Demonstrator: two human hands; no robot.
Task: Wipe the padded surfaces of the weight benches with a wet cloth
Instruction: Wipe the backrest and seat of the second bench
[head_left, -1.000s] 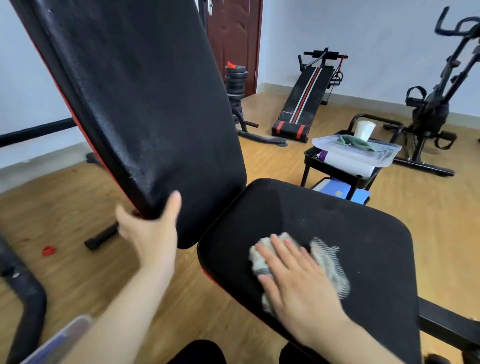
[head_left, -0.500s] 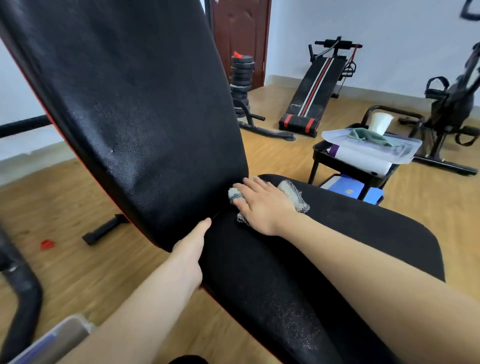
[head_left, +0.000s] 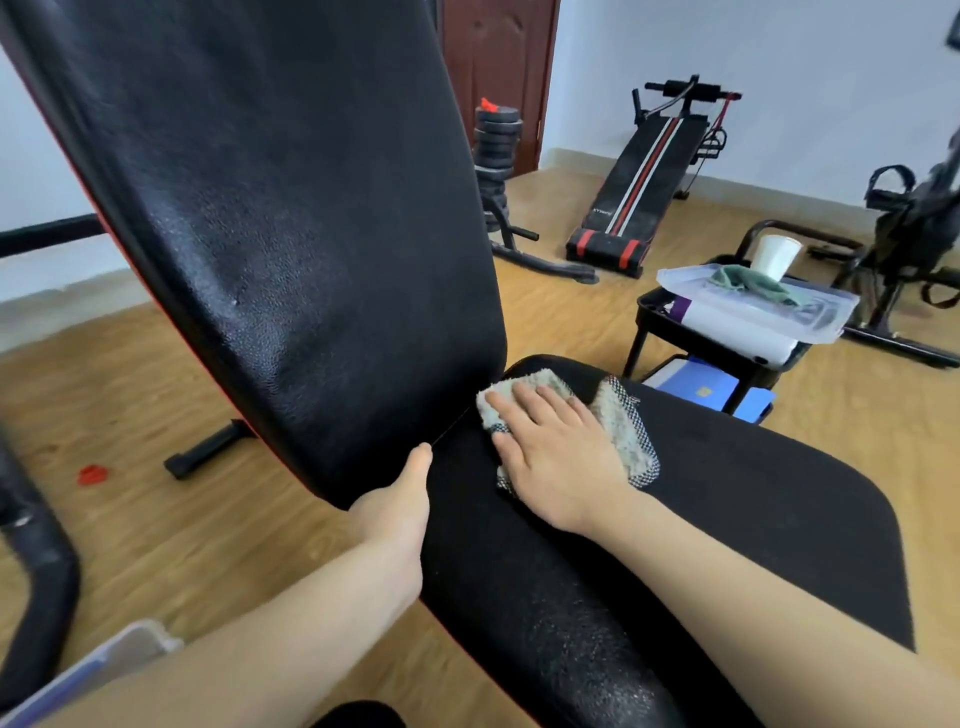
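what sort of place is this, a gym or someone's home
Probably a small home gym: a stack of weight plates, a striped sit-up bench and an exercise bike stand on the wood floor behind the padded weight bench.

The backrest pad (head_left: 291, 234) fills the upper left of the frame, rising tilted from the seat pad (head_left: 727, 493), which spreads across the lower right. At the seam between them the cloth (head_left: 623, 431) lies on the seat under the right hand (head_left: 556, 457). The left hand (head_left: 395, 509) holds the backrest's lower edge, just left. Behind, upper right — weight plates (head_left: 496, 150), a sit-up bench (head_left: 644, 176), a stand (head_left: 654, 312) carrying a tray (head_left: 821, 317).
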